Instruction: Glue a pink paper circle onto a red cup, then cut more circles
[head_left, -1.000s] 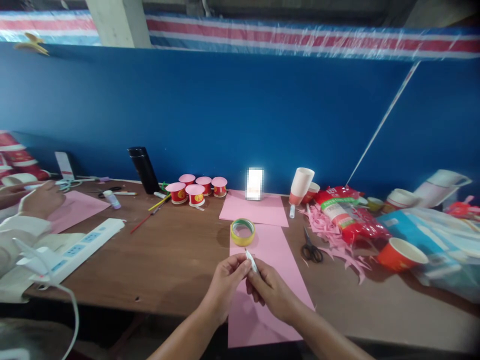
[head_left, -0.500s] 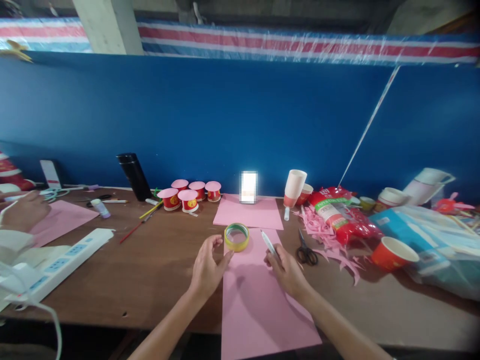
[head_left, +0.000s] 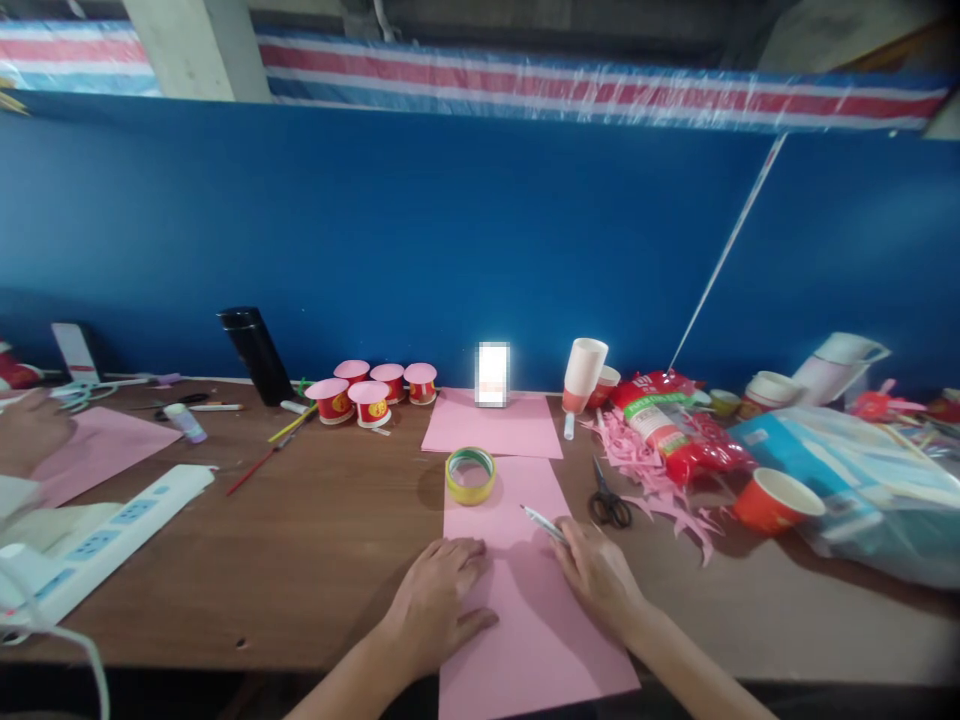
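A long sheet of pink paper lies in front of me, its lower end reaching over the table's near edge. My left hand rests on the sheet's left side with fingers stretched out, holding nothing. Closed around a white marker pen is my right hand, above the sheet's right side; the pen's tip points up and left. A roll of yellow tape sits on the far left corner of the sheet, beyond both hands. Black-handled scissors lie to the right of the paper.
Red paper cups with pink tops stand at the back left, near a black flask. A power strip and another person's hand are at the left. Rightward are pink scraps, a red bag and an orange cup.
My left hand has come away from the tape roll, moving nearer and flattening onto the paper. My right hand, still with the pen, has moved slightly nearer and right. The view has shifted slightly.
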